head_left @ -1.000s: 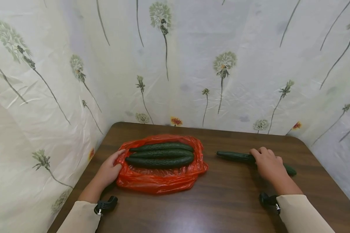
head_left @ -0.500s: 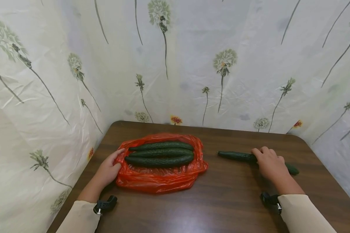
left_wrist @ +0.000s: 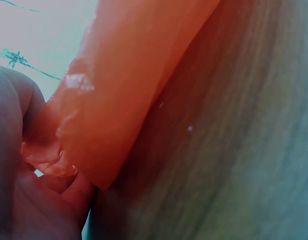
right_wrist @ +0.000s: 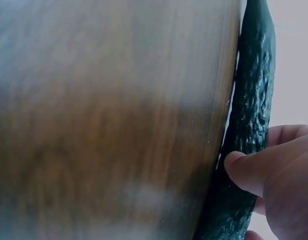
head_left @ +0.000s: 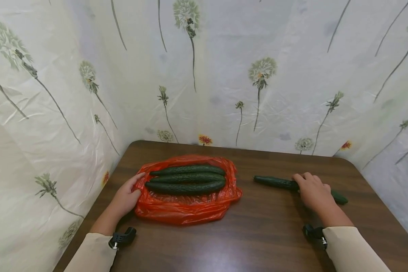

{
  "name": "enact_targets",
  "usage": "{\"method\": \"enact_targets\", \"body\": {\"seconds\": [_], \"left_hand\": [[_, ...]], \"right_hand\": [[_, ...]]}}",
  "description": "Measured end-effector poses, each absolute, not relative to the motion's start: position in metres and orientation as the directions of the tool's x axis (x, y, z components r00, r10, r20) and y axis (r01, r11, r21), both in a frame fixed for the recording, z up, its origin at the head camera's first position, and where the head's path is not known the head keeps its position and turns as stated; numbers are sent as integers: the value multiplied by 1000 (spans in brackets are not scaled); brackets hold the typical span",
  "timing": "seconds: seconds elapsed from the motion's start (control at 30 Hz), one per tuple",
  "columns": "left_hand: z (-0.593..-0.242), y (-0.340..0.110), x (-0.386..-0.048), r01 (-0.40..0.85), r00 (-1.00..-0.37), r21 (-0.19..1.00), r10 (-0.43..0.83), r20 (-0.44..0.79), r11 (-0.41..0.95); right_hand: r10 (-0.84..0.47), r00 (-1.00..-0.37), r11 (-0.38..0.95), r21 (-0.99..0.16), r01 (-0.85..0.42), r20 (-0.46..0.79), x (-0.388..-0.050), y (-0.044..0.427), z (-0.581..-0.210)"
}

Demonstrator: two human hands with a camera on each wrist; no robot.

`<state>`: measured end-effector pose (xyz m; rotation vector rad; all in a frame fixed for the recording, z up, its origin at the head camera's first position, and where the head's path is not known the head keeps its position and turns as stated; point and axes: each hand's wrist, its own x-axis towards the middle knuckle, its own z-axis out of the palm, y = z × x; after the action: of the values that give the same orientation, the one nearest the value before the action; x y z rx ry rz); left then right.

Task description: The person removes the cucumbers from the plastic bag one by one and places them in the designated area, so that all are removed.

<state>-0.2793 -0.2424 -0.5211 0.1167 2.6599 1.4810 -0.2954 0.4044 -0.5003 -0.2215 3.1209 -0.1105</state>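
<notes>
A red plastic bag lies at the left of the table, its mouth spread wide. Three dark green cucumbers lie side by side in it. My left hand pinches the bag's left edge; in the left wrist view the red film runs between thumb and fingers. On the right, a single cucumber lies slantwise on the table. My right hand grips it around the middle, thumb on the near side in the right wrist view, where the bumpy skin of the cucumber shows.
The brown wooden table has rounded far corners. Behind and to the left hangs a pale curtain printed with dandelions, close to the table's edges. Each wrist wears a black strap.
The head view has shifted very slightly. Both hands, the bag and the cucumbers stay where they were.
</notes>
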Motion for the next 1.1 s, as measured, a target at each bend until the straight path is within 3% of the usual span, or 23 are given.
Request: {"method": "enact_targets", "body": {"seconds": [0.63, 1.1], "left_hand": [[-522, -240, -278, 30, -993, 857, 113, -32, 514], [-519, -241, -280, 53, -993, 864, 117, -7, 500]], "right_hand": [[-116, -993, 991, -75, -114, -17, -292, 395, -498], [-211, -963, 976, -12, -216, 166, -279, 326, -474]]}}
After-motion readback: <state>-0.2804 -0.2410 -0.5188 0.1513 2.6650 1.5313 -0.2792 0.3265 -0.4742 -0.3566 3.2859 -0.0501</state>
